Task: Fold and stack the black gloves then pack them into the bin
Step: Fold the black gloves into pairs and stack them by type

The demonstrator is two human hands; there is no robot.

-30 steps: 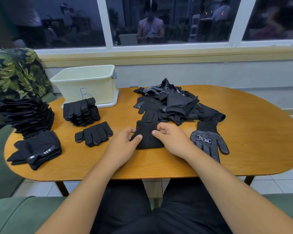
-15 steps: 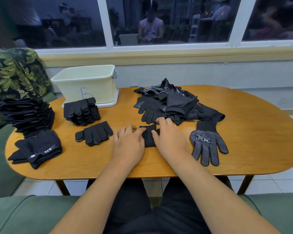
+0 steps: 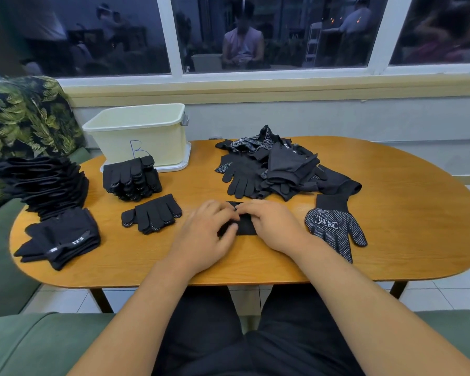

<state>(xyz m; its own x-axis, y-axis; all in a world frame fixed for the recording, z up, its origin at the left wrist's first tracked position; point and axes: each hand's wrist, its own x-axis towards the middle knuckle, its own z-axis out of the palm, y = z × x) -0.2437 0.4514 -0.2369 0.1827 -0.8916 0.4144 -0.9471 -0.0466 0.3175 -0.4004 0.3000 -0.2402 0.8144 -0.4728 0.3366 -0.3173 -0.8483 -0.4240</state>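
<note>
A small folded black glove (image 3: 245, 226) lies on the wooden table (image 3: 391, 185) near its front middle, mostly covered by my hands. My left hand (image 3: 208, 234) curls over its left side, thumb and fingers pinching the fabric. My right hand (image 3: 273, 226) covers its right side, fingertips curled onto the top edge. A loose pile of black gloves (image 3: 277, 166) sits just behind. One dotted glove (image 3: 334, 226) lies flat to the right. A folded pair (image 3: 152, 213) and a glove stack (image 3: 132, 180) lie to the left. The cream bin (image 3: 136, 131) marked B stands at the back left.
Two stacks of folded black items (image 3: 57, 237) (image 3: 44, 183) occupy the table's left end. A leaf-print cushion (image 3: 19, 115) and green sofa (image 3: 0, 267) are on the left. The window wall runs behind the table.
The glove under my hands has been folded shorter. Both hands moved slightly forward and closer together over it.
</note>
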